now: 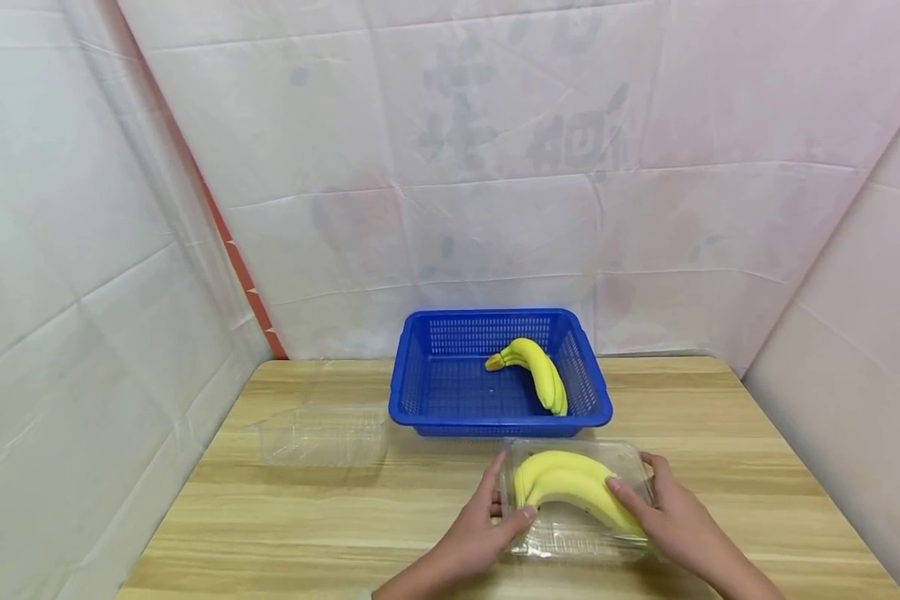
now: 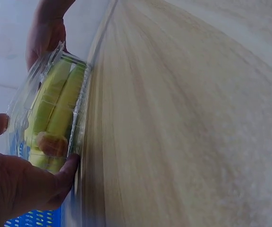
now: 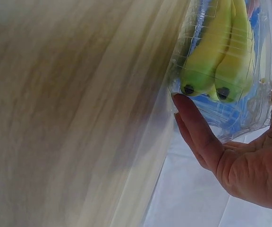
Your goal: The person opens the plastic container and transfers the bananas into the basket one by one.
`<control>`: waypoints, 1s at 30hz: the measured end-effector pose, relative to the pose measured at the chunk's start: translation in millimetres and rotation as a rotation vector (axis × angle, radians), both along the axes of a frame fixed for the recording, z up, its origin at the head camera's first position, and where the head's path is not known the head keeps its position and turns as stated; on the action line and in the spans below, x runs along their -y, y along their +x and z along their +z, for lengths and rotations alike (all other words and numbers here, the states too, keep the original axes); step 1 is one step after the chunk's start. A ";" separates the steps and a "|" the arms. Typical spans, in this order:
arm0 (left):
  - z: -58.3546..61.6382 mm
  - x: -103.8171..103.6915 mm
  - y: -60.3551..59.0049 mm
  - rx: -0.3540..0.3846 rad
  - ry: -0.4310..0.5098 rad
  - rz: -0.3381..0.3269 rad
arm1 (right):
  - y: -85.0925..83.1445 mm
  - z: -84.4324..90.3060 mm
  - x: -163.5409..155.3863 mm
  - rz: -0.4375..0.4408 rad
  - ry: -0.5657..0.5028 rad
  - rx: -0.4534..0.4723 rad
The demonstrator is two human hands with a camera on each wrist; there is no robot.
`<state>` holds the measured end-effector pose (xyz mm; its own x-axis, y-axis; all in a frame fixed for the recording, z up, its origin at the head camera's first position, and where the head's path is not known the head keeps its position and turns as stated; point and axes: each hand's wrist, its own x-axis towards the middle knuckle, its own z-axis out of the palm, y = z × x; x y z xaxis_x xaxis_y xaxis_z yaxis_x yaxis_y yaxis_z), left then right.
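Note:
A clear plastic clamshell box (image 1: 570, 543) lies on the wooden table (image 1: 270, 517) near the front edge, with a bunch of yellow bananas (image 1: 570, 487) inside. My left hand (image 1: 506, 500) grips its left end, thumb on the lid and fingers along the side. At the right end, my right hand (image 1: 645, 492) holds it with fingers laid over the lid. The left wrist view shows the box (image 2: 37, 90), its bananas (image 2: 55, 104), my left hand (image 2: 13, 184) and the right hand (image 2: 46, 33) beyond. The right wrist view shows the banana (image 3: 221, 52) tips and my right hand (image 3: 240, 165) against the box (image 3: 240, 118).
A blue slotted basket (image 1: 495, 318) stands just behind the box, with another bunch of bananas (image 1: 536, 367) in its right half. An empty clear plastic container (image 1: 322, 433) sits left of the basket. White sheets close in the table at the back and both sides.

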<state>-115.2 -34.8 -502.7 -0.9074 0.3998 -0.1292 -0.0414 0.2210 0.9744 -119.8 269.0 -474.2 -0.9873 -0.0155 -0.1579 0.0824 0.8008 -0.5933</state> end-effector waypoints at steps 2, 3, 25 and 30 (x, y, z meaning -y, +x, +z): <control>0.3 -0.4 -0.9 0.001 0.003 -0.003 | -0.9 -0.4 -0.9 0.007 -0.001 0.000; 0.4 -0.7 -1.4 -0.001 0.003 -0.005 | -1.4 -0.5 -1.5 0.010 -0.002 0.000; 1.1 -0.6 -1.0 0.008 -0.042 -0.003 | -4.1 -0.6 -1.8 0.046 -0.035 0.090; 0.4 -1.0 0.6 -0.007 -0.032 -0.002 | -5.1 -0.9 -2.3 0.051 -0.027 0.097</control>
